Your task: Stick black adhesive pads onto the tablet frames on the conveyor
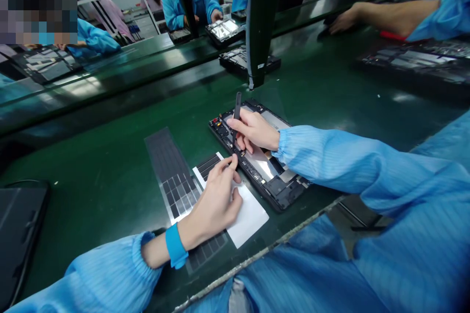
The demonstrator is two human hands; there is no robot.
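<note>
The right hand (253, 131) grips black tweezers (237, 112) above an open tablet frame (273, 190) near the front edge of the worktop (91, 156). The left hand (209, 205) lies on a white backing sheet (251, 220) beside a sheet of dark pads (169, 171), its grip unclear.

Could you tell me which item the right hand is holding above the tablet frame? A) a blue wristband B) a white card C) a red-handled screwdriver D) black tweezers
D: the right hand grips black tweezers, their tips pointing down at the tablet frame.
</note>
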